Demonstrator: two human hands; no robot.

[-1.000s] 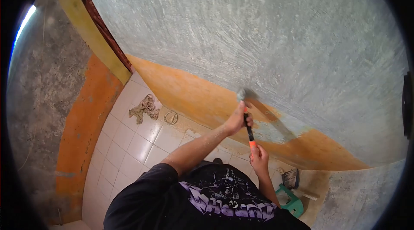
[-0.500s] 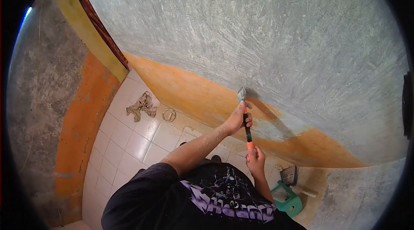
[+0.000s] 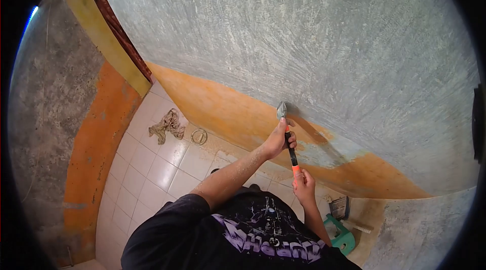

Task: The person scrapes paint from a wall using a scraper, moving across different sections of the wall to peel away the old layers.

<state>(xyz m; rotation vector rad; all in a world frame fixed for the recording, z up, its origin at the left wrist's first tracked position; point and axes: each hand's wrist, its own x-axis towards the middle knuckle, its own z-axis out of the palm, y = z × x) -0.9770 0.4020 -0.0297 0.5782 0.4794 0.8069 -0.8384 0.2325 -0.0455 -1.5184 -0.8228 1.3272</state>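
My left hand (image 3: 276,140) is wrapped round the upper handle of a scraper (image 3: 291,152) with a black and orange grip, its thumb pressed up near the head. Lower down, my right hand (image 3: 304,185) grips the orange butt end. The scraper's grey head (image 3: 282,111) meets the wall where the grey, rough surface (image 3: 263,32) borders the orange band (image 3: 217,100). Its blade edge is too small to make out. Pale specks cover my left forearm.
A crumpled cloth (image 3: 167,125) and a ring-shaped roll (image 3: 199,137) lie on the tiled floor (image 3: 147,168). At lower right stand a green plastic stool (image 3: 344,239) and a dark basket-like item (image 3: 340,206). Another wall with orange paint (image 3: 88,153) rises at left.
The scraper's head has shifted slightly left along the wall. My right hand and the butt end have moved a little to the right. Both hands keep their hold.
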